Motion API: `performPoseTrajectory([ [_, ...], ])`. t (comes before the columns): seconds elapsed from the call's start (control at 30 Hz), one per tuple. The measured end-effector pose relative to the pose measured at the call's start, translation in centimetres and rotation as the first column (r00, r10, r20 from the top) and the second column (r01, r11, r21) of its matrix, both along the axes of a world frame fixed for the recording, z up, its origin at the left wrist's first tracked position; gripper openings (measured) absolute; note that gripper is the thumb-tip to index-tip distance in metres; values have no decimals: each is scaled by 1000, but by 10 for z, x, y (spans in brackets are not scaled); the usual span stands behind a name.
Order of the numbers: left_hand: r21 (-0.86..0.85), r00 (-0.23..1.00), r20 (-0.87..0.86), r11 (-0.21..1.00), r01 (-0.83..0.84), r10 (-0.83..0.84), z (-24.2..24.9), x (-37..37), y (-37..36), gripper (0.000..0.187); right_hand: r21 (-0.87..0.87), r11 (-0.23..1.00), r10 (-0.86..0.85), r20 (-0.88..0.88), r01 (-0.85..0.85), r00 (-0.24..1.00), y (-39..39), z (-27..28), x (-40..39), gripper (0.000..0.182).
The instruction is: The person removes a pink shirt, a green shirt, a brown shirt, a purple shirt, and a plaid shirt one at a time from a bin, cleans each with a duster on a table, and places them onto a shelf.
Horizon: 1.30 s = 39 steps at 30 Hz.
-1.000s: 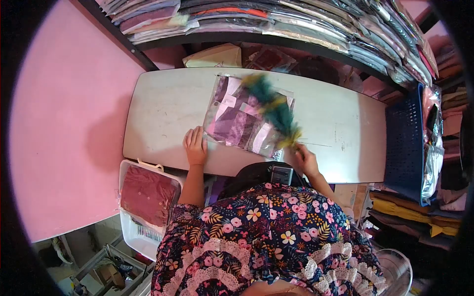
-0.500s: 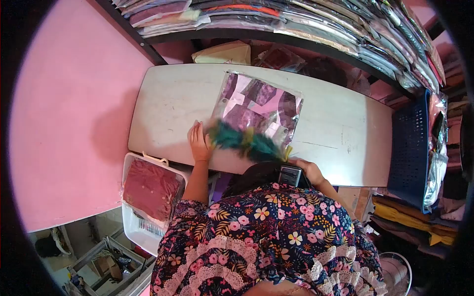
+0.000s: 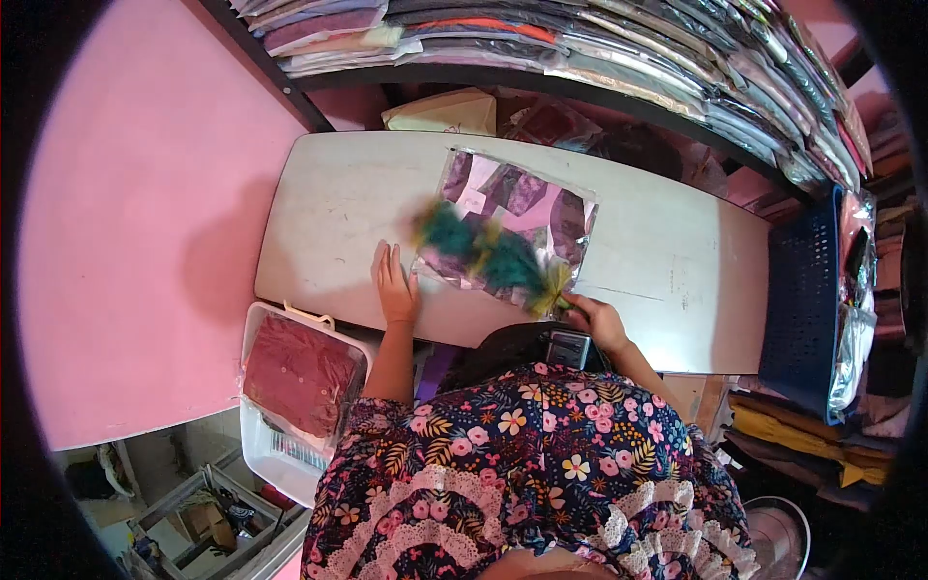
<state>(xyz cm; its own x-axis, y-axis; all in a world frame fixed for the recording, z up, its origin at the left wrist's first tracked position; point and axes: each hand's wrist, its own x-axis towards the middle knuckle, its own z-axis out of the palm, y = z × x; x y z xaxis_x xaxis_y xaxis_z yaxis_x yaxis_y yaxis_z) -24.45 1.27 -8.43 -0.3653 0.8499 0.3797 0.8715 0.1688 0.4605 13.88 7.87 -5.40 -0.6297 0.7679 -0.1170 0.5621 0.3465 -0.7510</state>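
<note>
The person's right hand (image 3: pixel 599 324), fingers closed round the end of a green duster (image 3: pixel 507 261), which extends over a purple packet (image 3: pixel 527 188) on the table (image 3: pixel 667 280); left hand (image 3: pixel 396 295), fingers extended, beside the packet.

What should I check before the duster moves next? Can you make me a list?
1. Right hand holds the duster by one end: ok.
2. Packet lies on the table, not over its edge: ok.
3. Left hand is out from under the duster: ok.
4. Left hand is holding the packet steady: cannot tell, it's just very close to it.
5. Whole packet is in plain sight: not ok, the duster covers part.
6. Packet is free of dust: cannot tell, too small to see.
</note>
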Motion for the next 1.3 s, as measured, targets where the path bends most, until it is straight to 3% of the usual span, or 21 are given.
performPoseTrajectory([
  [0.1,-11,1000,11,1000,-7,7,-3,-1,0,59,-8,995,-102,-73,102,992,3,-17,-5,34],
  [0.17,-29,1000,19,1000,-12,13,-3,-1,0,60,-98,986,114,-172,-133,978,4,-16,-5,34],
  [0.2,-5,1000,11,1000,-12,12,-4,0,1,60,-95,987,112,-173,-130,979,6,-10,-7,34],
  [0.27,19,1000,5,1000,-13,13,-6,-1,2,61,102,989,108,14,-109,994,9,2,-10,34],
  [0.33,-5,999,-47,1000,1,-1,-4,-2,1,61,151,988,32,47,-38,998,13,5,-17,34],
  [0.4,3,1000,-14,1000,6,-6,-4,-1,1,61,27,980,-198,85,197,976,18,5,-22,35],
  [0.47,10,1000,-11,1000,13,-13,-3,-1,1,62,44,984,-171,16,170,985,17,-9,-20,35],
  [0.53,14,1000,2,1000,-2,2,-9,-1,1,62,191,976,128,-106,-107,986,17,-15,-19,35],
  [0.6,17,1000,16,1000,-22,22,-10,-1,1,63,227,961,177,-68,-158,982,19,-11,-21,35],
  [0.67,27,1000,-18,1000,2,-1,-3,1,1,65,153,988,-39,146,16,988,20,7,-28,36],
  [0.7,46,1000,27,999,-12,11,-4,2,2,62,212,971,-123,56,108,991,25,1,-31,36],
  [0.83,-82,987,-130,993,88,-98,-6,0,0,53,187,969,-160,-24,161,987,30,-2,-38,36],
  [0.9,-83,981,-134,988,126,-137,-7,1,0,43,296,952,75,35,-82,997,29,7,-38,35],
  [0.93,-82,981,-135,988,128,-139,-6,1,1,43,298,951,73,35,-80,997,31,8,-40,35],
  [1.0,-87,972,-171,985,151,-164,-5,0,0,40,261,965,-79,197,25,977,38,9,-44,35],
  [1.13,-55,964,-198,984,171,-179,-6,0,1,39,261,940,-273,191,219,943,50,2,-57,36],
  [1.23,-74,968,-180,984,163,-174,-6,1,0,38,249,966,46,130,-77,990,41,5,-56,38],
  [1.3,-58,967,-195,986,159,-167,-6,1,1,37,268,960,20,200,-74,980,42,12,-55,37],
])
